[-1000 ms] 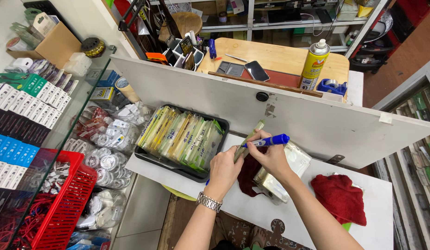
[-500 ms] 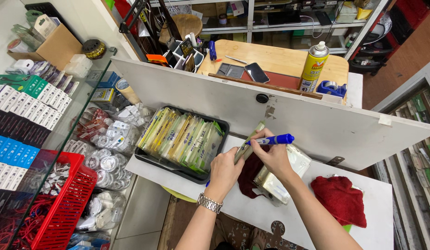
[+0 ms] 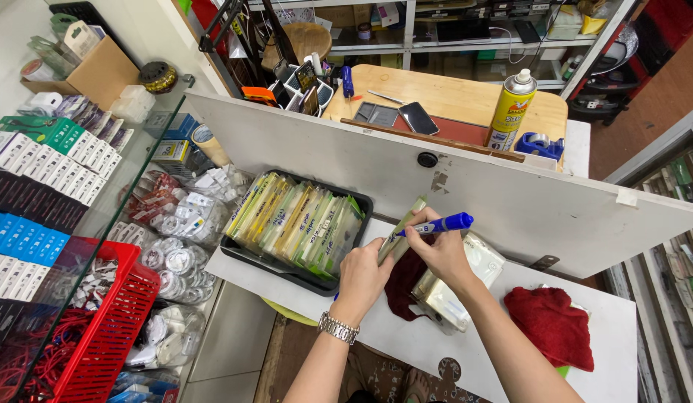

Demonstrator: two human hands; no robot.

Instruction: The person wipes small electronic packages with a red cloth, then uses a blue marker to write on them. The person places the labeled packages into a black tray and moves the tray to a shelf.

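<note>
Now, compared with the view a second ago, the right hand (image 3: 443, 254) is holding the blue marker (image 3: 436, 225) at much the same slant, its fingers (image 3: 425, 233) closing around the barrel with the tip pointing left toward the packet; the hands are barely shifting, which suggests marking is under way rather than finishing. The left hand (image 3: 365, 272), wearing a metal wristwatch (image 3: 337, 328), is curling shut around a slim yellow-green packet (image 3: 403, 230), pinching its lower part so that the upper end is standing up, tilted to the far right. The packet is looking long, narrow and flat, glossy like a plastic sleeve; any writing on it is too small to read. Just beneath both hands a dark red cloth (image 3: 403, 287) is lying on the white counter (image 3: 510, 351), touching a clear plastic bundle (image 3: 455, 291) to its right. Left of the hands, a black tray (image 3: 302, 272) is holding upright rows of similar packets. Further right, a second red cloth (image 3: 549, 327) is resting on the counter, well apart from the hands.
</note>
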